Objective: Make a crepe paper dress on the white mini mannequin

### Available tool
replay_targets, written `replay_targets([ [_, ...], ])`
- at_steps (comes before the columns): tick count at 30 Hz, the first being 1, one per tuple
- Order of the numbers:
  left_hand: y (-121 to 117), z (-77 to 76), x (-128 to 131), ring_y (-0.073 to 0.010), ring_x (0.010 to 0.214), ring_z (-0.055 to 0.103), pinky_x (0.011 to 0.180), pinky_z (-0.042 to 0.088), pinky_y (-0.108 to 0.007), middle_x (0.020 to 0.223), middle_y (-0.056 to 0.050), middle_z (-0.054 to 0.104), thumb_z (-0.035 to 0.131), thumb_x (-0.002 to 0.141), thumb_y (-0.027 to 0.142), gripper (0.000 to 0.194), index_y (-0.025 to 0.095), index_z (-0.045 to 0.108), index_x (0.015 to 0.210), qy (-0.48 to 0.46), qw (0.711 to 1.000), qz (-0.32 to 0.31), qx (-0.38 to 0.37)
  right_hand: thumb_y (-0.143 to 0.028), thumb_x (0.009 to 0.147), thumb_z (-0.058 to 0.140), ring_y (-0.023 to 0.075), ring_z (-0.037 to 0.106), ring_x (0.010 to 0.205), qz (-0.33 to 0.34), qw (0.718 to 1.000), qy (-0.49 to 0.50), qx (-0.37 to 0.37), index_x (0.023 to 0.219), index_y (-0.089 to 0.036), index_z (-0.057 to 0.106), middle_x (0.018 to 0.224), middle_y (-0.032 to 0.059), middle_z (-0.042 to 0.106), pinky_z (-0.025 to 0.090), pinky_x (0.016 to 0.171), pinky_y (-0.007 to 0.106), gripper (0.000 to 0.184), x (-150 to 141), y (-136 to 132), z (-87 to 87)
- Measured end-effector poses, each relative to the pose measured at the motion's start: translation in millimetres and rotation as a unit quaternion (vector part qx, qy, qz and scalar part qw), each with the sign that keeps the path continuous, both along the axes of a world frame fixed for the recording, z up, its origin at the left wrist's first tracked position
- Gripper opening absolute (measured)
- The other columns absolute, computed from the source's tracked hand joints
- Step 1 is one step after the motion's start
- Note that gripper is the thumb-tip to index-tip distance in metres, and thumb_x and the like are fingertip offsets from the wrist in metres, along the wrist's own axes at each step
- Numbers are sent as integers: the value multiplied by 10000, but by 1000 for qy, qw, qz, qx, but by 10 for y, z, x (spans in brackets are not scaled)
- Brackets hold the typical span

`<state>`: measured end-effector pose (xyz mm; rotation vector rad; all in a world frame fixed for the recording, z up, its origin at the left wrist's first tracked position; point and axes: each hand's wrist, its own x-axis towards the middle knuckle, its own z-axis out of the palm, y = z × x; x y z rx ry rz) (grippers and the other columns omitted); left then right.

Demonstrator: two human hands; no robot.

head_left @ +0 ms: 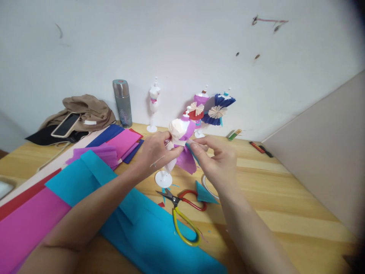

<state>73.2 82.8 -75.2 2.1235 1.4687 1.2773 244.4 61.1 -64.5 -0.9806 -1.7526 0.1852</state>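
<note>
My left hand point(156, 151) is closed around the waist of a miniature dress-form mannequin point(185, 117) with a white round base, tilted a little. Cream paper point(177, 128) and purple paper point(185, 161) wrap its body. At the waist, on its right side, my right hand point(218, 158) pinches a narrow paper strip point(189, 143); part of the strip is hidden by the fingers. Below the hands lie scissors point(177, 201) with one red and one yellow handle, blades apart. A folded teal paper piece point(203, 193) rests beside the red handle, next to a roll of tape point(205, 182).
Large teal paper point(125, 217) and pink paper point(31, 232) cover the table's left. Behind stand a bare mannequin point(154, 101), a purple-and-red-dressed one point(201, 99), a navy-dressed one point(224, 99) and a thermos point(122, 104). A phone point(67, 125) lies on brown cloth point(88, 108).
</note>
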Motion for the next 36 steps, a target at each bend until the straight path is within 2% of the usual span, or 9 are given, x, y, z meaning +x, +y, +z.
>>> replay_targets([
  [9,19,2,-28,-131,607,545,579,390,-260,650,-4,651,678,749,331,179,154,694,745,-40,999,-12,-23,-268,888,645,190,602,623,-17,1000,2,0,716,-268,652,657,5,657,483,611,342,173,14,6,10],
  [13,36,-25,-44,-129,614,556,577,388,-255,660,2,667,679,748,337,178,160,699,757,-56,998,-22,-23,-265,874,654,191,610,633,-24,1000,16,3,727,-261,663,669,3,661,479,622,343,147,40,70,-33],
  [17,60,-54,-54,-128,621,566,591,397,-253,653,14,669,674,751,348,184,165,693,755,-61,998,-28,-17,-260,846,674,185,608,623,-38,997,60,-24,724,-235,678,646,-6,645,467,615,332,125,74,162,-99],
  [20,70,-51,-57,-133,637,577,610,408,-257,658,15,671,668,747,351,191,162,689,742,-65,997,-25,-23,-262,860,665,177,600,616,-11,999,42,-24,718,-227,681,644,-5,648,463,609,325,146,66,156,-108],
  [23,68,-42,-54,-138,645,586,606,412,-256,667,14,675,659,750,353,196,160,694,750,-73,996,-33,-34,-242,901,627,186,633,679,28,999,-17,13,742,-238,687,712,17,689,490,657,336,170,27,91,-82],
  [27,54,-41,-38,-139,645,584,596,405,-256,680,7,682,659,750,352,192,163,685,739,-71,997,-32,-29,-218,930,604,221,673,783,24,996,-70,59,796,-234,705,801,63,722,525,722,376,169,-26,30,-66],
  [36,24,2,-27,-140,641,581,597,393,-259,677,0,681,663,757,330,167,167,660,718,-58,997,-41,-30,-172,929,607,207,684,783,47,998,-22,42,822,-246,708,810,36,730,528,726,364,165,-45,6,-65],
])
